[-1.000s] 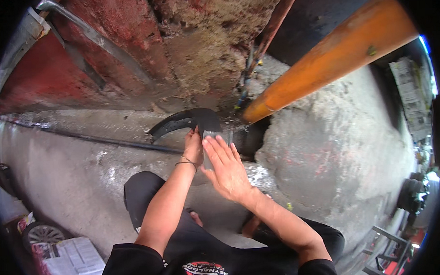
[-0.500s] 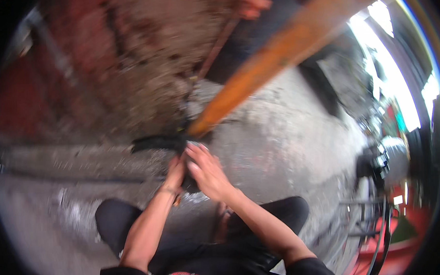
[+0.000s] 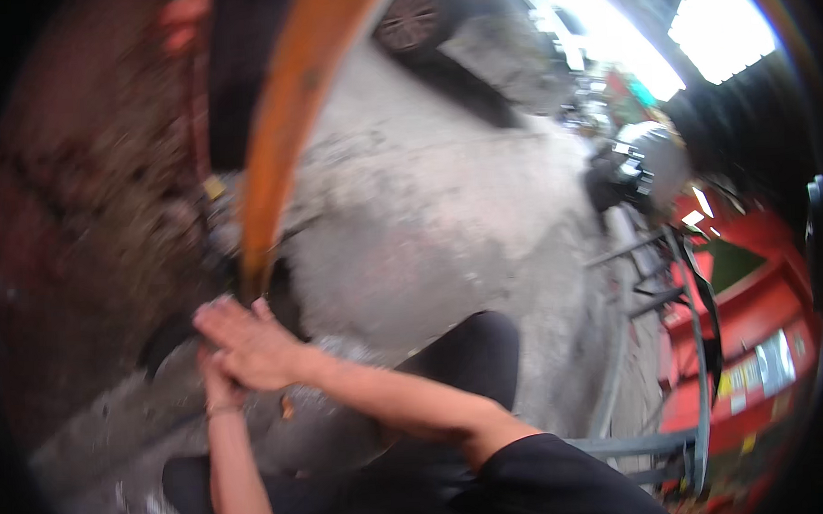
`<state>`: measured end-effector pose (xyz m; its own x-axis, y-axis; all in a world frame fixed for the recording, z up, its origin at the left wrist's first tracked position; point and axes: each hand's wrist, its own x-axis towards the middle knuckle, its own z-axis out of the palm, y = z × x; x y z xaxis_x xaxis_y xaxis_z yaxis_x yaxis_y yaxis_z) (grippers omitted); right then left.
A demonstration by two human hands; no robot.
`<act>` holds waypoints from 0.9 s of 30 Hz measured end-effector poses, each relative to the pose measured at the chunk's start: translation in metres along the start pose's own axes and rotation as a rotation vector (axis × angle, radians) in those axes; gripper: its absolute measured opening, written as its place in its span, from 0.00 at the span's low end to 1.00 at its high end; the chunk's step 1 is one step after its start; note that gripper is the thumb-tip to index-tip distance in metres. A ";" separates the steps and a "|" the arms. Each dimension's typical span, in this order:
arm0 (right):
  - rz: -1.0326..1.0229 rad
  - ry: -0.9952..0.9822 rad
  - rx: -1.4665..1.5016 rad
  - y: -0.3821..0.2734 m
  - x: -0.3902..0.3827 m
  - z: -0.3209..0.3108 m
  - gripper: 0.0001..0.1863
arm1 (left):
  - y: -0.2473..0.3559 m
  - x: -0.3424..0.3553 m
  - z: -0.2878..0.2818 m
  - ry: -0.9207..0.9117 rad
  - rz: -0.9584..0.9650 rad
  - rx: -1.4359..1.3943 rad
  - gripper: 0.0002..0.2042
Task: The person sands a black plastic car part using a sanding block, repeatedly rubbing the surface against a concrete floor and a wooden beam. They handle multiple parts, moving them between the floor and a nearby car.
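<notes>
My right hand (image 3: 256,342) lies across my left hand (image 3: 220,380), beside the foot of an orange post (image 3: 276,153). The right fingers are stretched out and point to the left, blurred. Beneath it, the left hand's fingers are mostly covered, so I cannot see what they grip. A dark curved strip (image 3: 165,338) shows just left of my fingertips; whether it touches them is unclear.
A worn red-brown wall (image 3: 74,196) rises on the left. Grey concrete floor (image 3: 420,229) spreads to the right of the post. A car wheel (image 3: 410,20) stands at the far side. On the right are a metal frame (image 3: 608,446) and a red machine (image 3: 749,313).
My view has swung right, so post and hands appear farther left. The right hand now lies over the left; before, both hands were side by side around a black object, now hidden.
</notes>
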<state>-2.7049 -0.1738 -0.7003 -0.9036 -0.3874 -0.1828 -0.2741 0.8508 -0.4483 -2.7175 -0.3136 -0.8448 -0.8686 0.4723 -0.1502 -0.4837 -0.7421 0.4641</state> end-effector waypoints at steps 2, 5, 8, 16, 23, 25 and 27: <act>-0.072 0.089 -0.002 -0.021 -0.014 0.034 0.36 | 0.003 0.003 -0.057 0.410 -0.002 0.404 0.25; -0.079 0.129 -0.012 -0.021 -0.042 0.047 0.33 | -0.013 0.004 -0.067 0.522 -0.015 0.468 0.17; -0.026 0.169 0.032 0.033 0.021 0.004 0.31 | -0.020 0.012 0.036 0.323 0.032 0.172 0.12; -0.151 0.101 -0.076 -0.028 -0.038 0.024 0.33 | 0.014 0.001 0.008 0.415 0.088 0.129 0.13; -0.255 0.252 0.026 0.008 0.042 0.030 0.33 | 0.016 -0.003 0.033 0.471 0.134 0.226 0.17; -0.217 0.125 -0.015 -0.025 -0.012 0.032 0.33 | 0.032 -0.002 0.004 0.524 0.059 0.108 0.18; -0.248 0.184 0.012 -0.015 -0.010 0.031 0.34 | 0.025 0.000 0.009 0.457 0.098 0.107 0.17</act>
<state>-2.6814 -0.1930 -0.7187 -0.8545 -0.5107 0.0949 -0.4907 0.7337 -0.4699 -2.7290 -0.3279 -0.8248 -0.8797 0.1269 -0.4583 -0.4040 -0.7080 0.5793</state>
